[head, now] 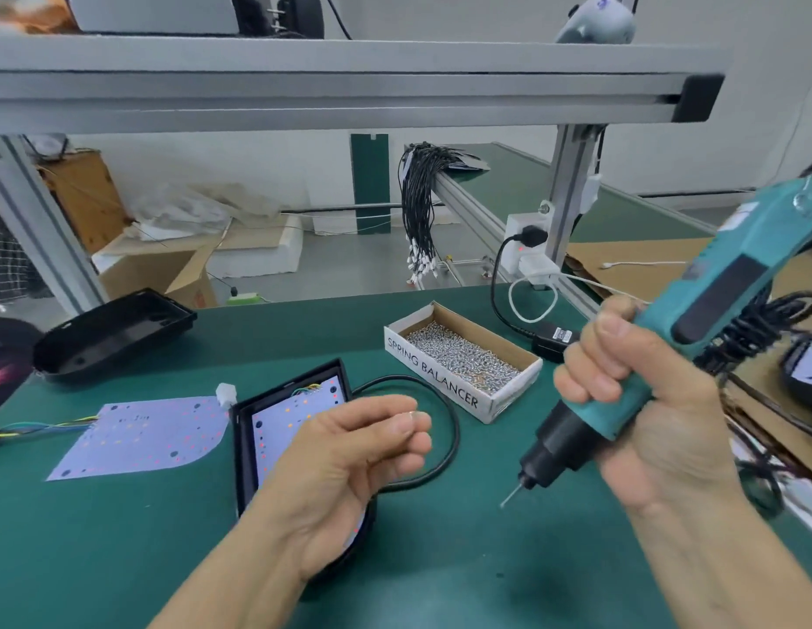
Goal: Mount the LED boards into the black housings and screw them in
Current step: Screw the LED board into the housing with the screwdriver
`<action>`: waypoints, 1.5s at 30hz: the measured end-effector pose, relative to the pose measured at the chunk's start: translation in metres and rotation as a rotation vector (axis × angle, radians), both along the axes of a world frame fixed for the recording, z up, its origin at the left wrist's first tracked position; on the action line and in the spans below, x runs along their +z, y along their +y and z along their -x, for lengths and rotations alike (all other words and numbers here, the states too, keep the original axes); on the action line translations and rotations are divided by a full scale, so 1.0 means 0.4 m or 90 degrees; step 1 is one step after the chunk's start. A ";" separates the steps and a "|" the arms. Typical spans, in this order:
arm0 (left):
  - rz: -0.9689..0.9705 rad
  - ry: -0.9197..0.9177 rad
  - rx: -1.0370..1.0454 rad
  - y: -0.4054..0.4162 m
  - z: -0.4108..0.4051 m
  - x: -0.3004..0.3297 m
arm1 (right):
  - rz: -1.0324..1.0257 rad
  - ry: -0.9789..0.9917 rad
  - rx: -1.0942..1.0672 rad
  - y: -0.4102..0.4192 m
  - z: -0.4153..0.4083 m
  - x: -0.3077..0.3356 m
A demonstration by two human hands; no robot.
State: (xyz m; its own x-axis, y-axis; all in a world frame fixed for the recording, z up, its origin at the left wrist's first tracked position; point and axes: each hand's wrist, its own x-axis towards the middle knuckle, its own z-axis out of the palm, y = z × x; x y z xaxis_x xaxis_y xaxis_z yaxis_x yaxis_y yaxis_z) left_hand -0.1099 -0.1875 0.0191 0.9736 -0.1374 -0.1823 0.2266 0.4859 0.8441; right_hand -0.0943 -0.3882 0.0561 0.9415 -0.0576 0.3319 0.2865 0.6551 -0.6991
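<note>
While the left hand (349, 451) pinches a tiny silver screw (411, 416), the right hand (644, 401) grips the teal electric screwdriver (694, 320); seat the screw squarely on its bit.

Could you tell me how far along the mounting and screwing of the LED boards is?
Done: one LED board already sits inside a black housing. In hand: the right hand grips the electric screwdriver, and the left hand pinches what looks like a small screw. Left: a second board lies loose on the mat, and another housing sits empty.
</note>
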 end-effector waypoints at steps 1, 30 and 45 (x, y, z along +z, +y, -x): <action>0.023 0.012 0.014 0.019 0.014 -0.001 | -0.017 -0.007 0.008 0.028 -0.002 0.006; 0.057 -0.033 0.107 0.133 0.106 -0.041 | -0.070 -0.061 0.024 0.286 0.019 0.036; -0.197 -0.183 0.225 0.145 0.097 -0.043 | -0.123 -0.009 -0.022 0.296 0.020 -0.003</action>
